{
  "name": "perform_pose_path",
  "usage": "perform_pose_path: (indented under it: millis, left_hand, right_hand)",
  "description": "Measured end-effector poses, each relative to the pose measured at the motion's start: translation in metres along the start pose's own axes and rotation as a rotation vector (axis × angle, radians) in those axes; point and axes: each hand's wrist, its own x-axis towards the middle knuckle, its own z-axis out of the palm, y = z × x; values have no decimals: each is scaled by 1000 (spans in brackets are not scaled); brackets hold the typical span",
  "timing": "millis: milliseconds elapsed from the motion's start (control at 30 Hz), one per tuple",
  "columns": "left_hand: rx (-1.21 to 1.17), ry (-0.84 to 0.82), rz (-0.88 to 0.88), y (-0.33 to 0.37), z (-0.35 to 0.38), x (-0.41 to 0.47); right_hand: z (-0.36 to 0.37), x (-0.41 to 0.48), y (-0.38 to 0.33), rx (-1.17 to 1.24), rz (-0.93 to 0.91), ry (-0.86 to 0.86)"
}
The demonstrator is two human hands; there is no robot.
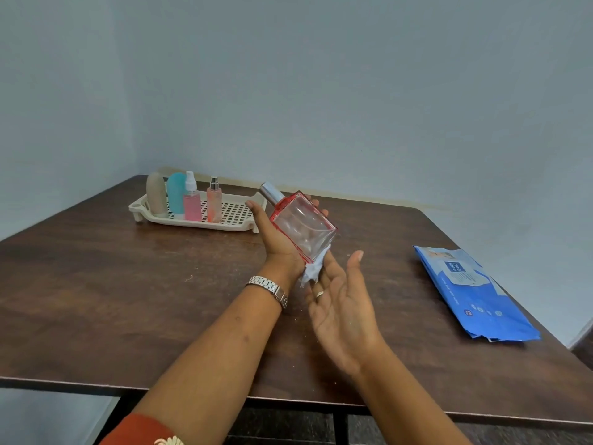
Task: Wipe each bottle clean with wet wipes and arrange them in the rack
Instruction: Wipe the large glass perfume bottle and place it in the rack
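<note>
Glass bottle (pixel 303 228) held against wet wipe (pixel 312 271)
Left hand (pixel 272 239) grips it tilted; straight-fingered right hand (pixel 340 303) presses wipe to base.

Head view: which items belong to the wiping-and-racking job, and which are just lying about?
Job: glass bottle, held by left hand; wet wipe, pressed to it by right hand; rack holding beige bottle, teal bottle, pink spray bottle, peach spray bottle; wipes pack.
Incidental: table; wristwatch.

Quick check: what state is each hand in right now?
Left hand: holding the glass perfume bottle.
Right hand: open, straight fingers pressing a wet wipe against the bottle's base.
</note>
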Motion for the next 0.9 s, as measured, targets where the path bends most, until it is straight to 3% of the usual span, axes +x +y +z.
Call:
perform_pose_path:
  millis: [133, 267, 500, 700, 900]
  left_hand:
    - [-5, -37, -44, -5, 0, 0]
    - [-10, -117, -124, -9, 4, -4]
    - [51, -153, -134, -10, 6, -5]
    - [90, 37, -96, -9, 3, 4]
    - [76, -8, -169, -10, 4, 0]
  right_hand:
    - [-2, 8, -12, 107, -60, 73]
    - [-6, 18, -27, 130, -169, 249]
    - [-12, 24, -24, -447, -398, 404]
    - [-9, 20, -12, -1026, -693, 394]
    - [-9, 19, -13, -1587, -754, 313]
